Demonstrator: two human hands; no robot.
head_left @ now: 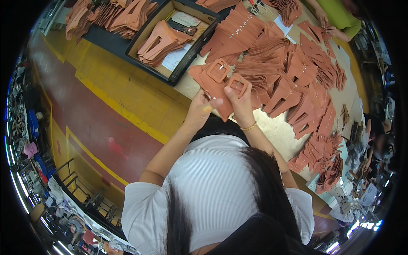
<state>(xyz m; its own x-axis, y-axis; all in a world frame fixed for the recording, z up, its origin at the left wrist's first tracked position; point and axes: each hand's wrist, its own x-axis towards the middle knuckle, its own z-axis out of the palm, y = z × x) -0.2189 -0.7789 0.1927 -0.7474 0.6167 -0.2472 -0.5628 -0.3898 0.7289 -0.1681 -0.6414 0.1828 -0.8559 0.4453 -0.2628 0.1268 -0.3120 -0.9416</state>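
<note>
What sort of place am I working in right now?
Probably a leather-goods or footwear workshop: stacks of flat, reddish-brown, leather-like cut pieces cover much of the pale table, two square, reddish-brown buckles show in the foreground, and a co-worker in a green top has hands near similar pieces.

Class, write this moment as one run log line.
left hand: holds terracotta piece; right hand: thumb at square buckle; table: terracotta stacks; open box: similar pieces

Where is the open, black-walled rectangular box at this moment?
In the head view, the open, black-walled rectangular box sits above and left of centre, beyond the person's bare left hand, with stacked flat terracotta pieces close on its right.
</note>
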